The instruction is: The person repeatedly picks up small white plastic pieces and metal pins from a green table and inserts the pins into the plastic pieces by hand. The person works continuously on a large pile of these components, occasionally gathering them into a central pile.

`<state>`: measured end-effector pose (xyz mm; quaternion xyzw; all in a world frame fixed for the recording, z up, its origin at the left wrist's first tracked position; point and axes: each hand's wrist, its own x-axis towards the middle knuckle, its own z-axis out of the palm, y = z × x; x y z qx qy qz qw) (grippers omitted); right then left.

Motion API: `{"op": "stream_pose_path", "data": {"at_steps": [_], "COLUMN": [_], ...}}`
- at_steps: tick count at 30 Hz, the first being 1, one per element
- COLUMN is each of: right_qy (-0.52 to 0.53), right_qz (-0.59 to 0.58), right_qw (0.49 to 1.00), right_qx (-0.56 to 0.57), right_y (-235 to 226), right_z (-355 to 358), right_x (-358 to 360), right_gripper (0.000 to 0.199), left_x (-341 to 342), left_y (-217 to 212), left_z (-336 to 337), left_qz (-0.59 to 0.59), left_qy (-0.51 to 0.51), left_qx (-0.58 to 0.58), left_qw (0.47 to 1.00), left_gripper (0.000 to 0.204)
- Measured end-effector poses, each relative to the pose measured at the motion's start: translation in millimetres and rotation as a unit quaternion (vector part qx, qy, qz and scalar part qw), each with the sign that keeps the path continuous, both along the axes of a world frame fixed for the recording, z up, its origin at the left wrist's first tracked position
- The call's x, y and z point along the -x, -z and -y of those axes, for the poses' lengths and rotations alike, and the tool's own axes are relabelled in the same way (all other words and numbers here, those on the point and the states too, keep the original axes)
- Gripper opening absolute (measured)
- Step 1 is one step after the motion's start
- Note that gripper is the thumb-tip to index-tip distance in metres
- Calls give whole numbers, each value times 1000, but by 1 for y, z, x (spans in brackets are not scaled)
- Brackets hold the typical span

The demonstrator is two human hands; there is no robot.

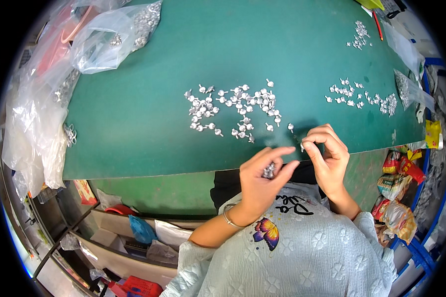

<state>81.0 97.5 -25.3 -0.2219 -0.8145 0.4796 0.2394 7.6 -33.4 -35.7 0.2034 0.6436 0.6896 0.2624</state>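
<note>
My left hand [256, 184] is at the table's front edge. Its lower fingers curl round several small silvery metal pieces [268, 171], while thumb and index finger stand apart. Just to the right, my right hand [330, 157] pinches one small silvery piece [302, 147] between thumb and index finger; the fingers hide most of it. A single round-headed piece with a short stem [291, 126] lies beyond the hands. Farther left, a loose spread of similar metal pieces [243, 104] covers the middle of the green table [134, 128].
More metal pieces [360, 34] lie at the far right, with another group [349, 91] nearer. Clear plastic bags [106, 47] with metal pieces stand at the left. A filled bag [411, 91] sits on the right edge, and a red pen [378, 25] lies at the back right.
</note>
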Motion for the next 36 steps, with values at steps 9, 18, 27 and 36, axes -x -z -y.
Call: {"op": "stream_pose_path", "data": {"at_steps": [9,18,27,36], "right_qy": [-35,-73,-75,-29], "right_qz": [-27,-90,-27,58], "right_qw": [999,992,996,975], "right_qx": [15,-57,41,-212], "right_y": [-13,-17,-12,26], "right_z": [3,-2,-8,-14], "right_x": [-1,-2,-1,20], "right_gripper": [10,17,8,13], "left_x": [0,4,7,12], "left_y": [-1,-4,3,8], "left_z": [-7,-5,2,1], "left_qz": [-41,47,473,541], "left_qy": [-18,27,96,95], "left_qx": [-28,-60,-167,-216], "left_qw": [999,997,860,807], "left_gripper": [20,17,8,15]}}
